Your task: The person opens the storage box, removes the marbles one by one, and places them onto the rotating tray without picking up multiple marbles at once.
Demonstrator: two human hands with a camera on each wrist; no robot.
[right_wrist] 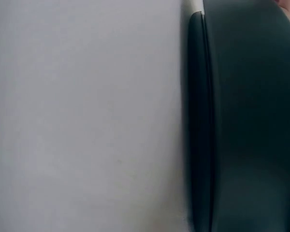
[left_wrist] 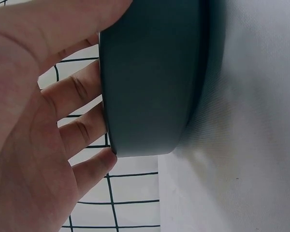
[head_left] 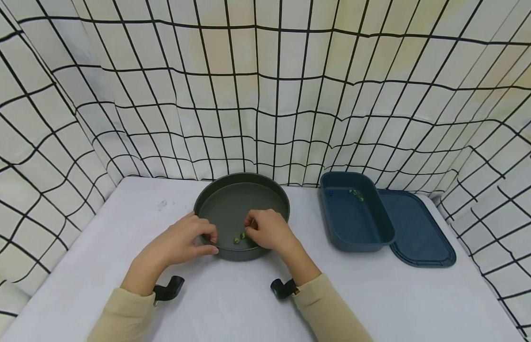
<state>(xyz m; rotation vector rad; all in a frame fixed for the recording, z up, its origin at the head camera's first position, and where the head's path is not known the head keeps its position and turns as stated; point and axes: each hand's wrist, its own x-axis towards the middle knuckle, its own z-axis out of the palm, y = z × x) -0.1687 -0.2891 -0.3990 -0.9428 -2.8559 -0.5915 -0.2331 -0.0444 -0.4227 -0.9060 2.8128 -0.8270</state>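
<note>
A round dark grey-green pan (head_left: 235,204) stands on the table. My left hand (head_left: 184,240) holds its near left rim; in the left wrist view the thumb lies across the outer wall (left_wrist: 152,82) and the other fingers go behind the rim. My right hand (head_left: 269,230) reaches over the near right rim, fingers bent down into the pan. Small green pieces (head_left: 236,241) lie on the pan floor, one right at the right fingertips. Whether those fingers pinch a piece, I cannot tell. The right wrist view shows mainly the pan's outer wall (right_wrist: 251,116), the fingertips hidden.
To the right stands a blue rectangular container (head_left: 355,223) with several small green pieces (head_left: 356,194) and a small dark blue bit inside. Its flat blue lid (head_left: 419,232) lies beside it. White table cloth (head_left: 231,304) surrounds them, with black-netted white walls (head_left: 265,95) behind and at the sides.
</note>
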